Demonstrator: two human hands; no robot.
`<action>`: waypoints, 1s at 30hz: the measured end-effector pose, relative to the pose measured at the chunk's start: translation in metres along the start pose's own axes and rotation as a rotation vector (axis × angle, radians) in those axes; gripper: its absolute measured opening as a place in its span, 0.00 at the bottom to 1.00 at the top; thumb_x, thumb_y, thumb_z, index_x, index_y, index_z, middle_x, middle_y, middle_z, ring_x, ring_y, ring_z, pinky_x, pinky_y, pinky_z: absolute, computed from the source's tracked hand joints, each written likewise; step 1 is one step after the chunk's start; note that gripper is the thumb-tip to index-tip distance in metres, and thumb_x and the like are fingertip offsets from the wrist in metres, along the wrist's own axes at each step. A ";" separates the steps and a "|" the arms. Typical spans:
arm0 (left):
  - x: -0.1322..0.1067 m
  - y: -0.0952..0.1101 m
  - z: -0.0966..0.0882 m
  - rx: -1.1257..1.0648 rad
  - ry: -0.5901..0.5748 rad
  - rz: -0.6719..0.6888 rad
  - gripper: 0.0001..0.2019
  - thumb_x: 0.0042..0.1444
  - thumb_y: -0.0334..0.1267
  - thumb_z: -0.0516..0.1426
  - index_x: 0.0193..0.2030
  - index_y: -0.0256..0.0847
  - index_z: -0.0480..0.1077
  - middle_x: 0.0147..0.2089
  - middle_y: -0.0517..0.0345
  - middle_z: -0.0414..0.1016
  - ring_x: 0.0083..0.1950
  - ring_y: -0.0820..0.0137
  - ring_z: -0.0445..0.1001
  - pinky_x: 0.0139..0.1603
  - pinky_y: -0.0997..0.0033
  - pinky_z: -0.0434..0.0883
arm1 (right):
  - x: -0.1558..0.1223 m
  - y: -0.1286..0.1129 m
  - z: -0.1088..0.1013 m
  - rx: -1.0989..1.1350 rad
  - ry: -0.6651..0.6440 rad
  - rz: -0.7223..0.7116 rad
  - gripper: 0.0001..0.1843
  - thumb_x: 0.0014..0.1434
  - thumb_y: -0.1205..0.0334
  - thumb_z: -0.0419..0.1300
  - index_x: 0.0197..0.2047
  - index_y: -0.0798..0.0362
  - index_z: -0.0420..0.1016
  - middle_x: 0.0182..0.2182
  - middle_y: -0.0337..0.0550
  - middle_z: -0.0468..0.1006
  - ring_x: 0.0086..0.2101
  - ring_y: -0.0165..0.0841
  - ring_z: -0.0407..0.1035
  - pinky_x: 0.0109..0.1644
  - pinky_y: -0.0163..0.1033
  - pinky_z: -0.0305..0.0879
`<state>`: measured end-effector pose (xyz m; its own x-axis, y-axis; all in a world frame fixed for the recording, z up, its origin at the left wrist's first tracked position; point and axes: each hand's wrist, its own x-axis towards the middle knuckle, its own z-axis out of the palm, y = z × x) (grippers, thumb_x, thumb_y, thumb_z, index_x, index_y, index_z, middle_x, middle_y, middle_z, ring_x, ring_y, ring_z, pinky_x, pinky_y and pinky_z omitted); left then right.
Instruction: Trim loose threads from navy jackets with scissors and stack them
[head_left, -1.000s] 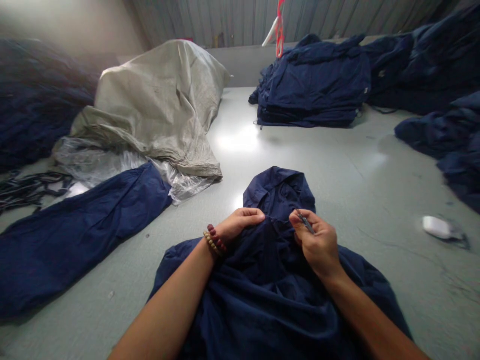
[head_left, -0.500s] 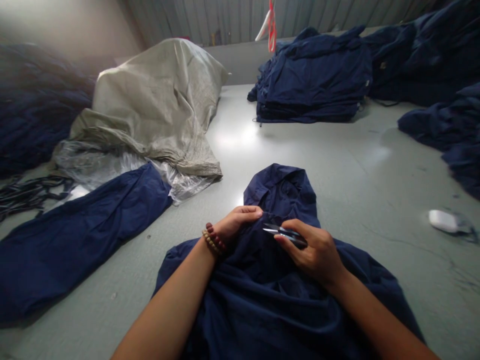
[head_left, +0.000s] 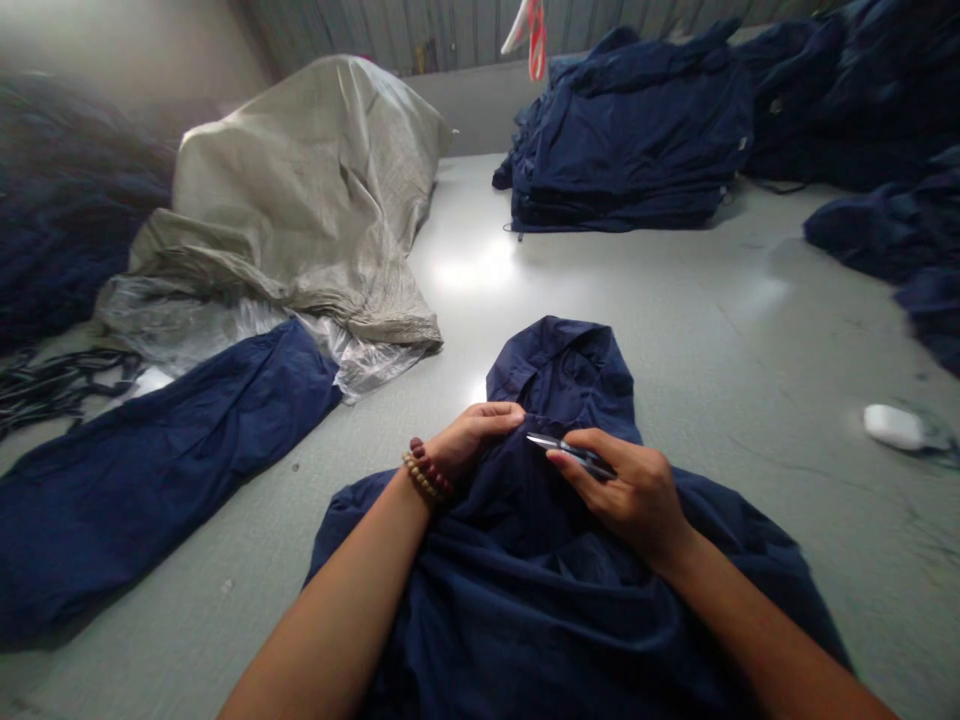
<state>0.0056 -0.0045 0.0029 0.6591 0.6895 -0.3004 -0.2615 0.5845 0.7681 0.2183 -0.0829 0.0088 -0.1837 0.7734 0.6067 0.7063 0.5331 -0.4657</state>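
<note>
Navy hooded jacket point(head_left: 559, 375) on grey table point(head_left: 675, 330), corrugated metal wall point(head_left: 465, 30), stacked garments point(head_left: 630, 135)

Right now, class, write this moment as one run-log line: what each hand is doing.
left hand: gripping navy jacket | right hand: holding small scissors | left wrist: bead bracelet

Your pale grey worktable point(head_left: 600, 320) carries a navy hooded garment point(head_left: 559, 375), stacked navy cotton garments point(head_left: 630, 150), a crumpled off-white woven sack point(head_left: 300, 190) and a small white object point(head_left: 896, 428).
</note>
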 end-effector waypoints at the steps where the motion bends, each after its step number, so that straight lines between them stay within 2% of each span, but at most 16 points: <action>1: 0.000 0.000 0.001 0.004 0.002 0.002 0.19 0.47 0.43 0.74 0.30 0.35 0.71 0.27 0.62 0.69 0.26 0.78 0.67 0.30 0.78 0.62 | 0.000 0.000 0.001 -0.002 -0.004 0.001 0.11 0.68 0.52 0.64 0.39 0.50 0.79 0.27 0.37 0.82 0.22 0.29 0.73 0.28 0.34 0.67; 11: 0.000 0.000 0.002 -0.019 0.002 0.007 0.19 0.46 0.43 0.75 0.31 0.35 0.72 0.28 0.61 0.72 0.27 0.78 0.69 0.31 0.77 0.63 | 0.000 -0.001 0.003 -0.016 0.008 -0.019 0.09 0.68 0.55 0.64 0.39 0.51 0.78 0.27 0.36 0.81 0.22 0.28 0.73 0.28 0.33 0.66; 17: -0.001 0.002 0.003 -0.005 -0.008 -0.004 0.19 0.46 0.43 0.75 0.31 0.35 0.72 0.27 0.62 0.71 0.25 0.78 0.67 0.28 0.77 0.60 | 0.000 0.000 0.005 -0.015 0.016 -0.025 0.09 0.68 0.55 0.65 0.39 0.51 0.79 0.27 0.36 0.81 0.22 0.28 0.73 0.28 0.34 0.66; 20: -0.001 0.002 0.002 0.009 -0.002 -0.006 0.19 0.46 0.44 0.75 0.31 0.35 0.72 0.27 0.62 0.70 0.25 0.78 0.67 0.28 0.77 0.60 | -0.001 -0.002 0.002 0.027 0.052 0.060 0.09 0.67 0.55 0.66 0.37 0.50 0.79 0.24 0.34 0.79 0.19 0.26 0.69 0.25 0.33 0.63; 24: 0.000 0.001 0.002 0.008 -0.004 0.010 0.19 0.46 0.44 0.75 0.30 0.35 0.72 0.28 0.62 0.69 0.27 0.78 0.67 0.31 0.77 0.61 | -0.001 -0.002 -0.002 0.117 0.251 0.279 0.11 0.67 0.54 0.66 0.35 0.50 0.79 0.23 0.35 0.78 0.20 0.27 0.69 0.25 0.33 0.63; 26: 0.000 0.001 0.002 0.011 -0.009 0.013 0.19 0.47 0.44 0.74 0.30 0.35 0.71 0.28 0.62 0.69 0.27 0.78 0.67 0.31 0.77 0.61 | 0.000 0.000 -0.003 0.151 0.293 0.318 0.11 0.66 0.53 0.66 0.35 0.51 0.79 0.25 0.37 0.80 0.23 0.29 0.73 0.28 0.33 0.66; 30: 0.001 -0.001 0.000 0.032 -0.003 0.012 0.20 0.46 0.46 0.74 0.31 0.36 0.71 0.28 0.63 0.68 0.28 0.78 0.66 0.32 0.76 0.61 | 0.000 0.004 -0.003 0.143 0.290 0.328 0.12 0.67 0.53 0.66 0.35 0.51 0.79 0.25 0.36 0.79 0.24 0.29 0.73 0.29 0.32 0.67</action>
<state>0.0065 -0.0043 0.0021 0.6584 0.6950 -0.2888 -0.2468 0.5619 0.7896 0.2231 -0.0819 0.0086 0.2474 0.7922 0.5578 0.5899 0.3335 -0.7353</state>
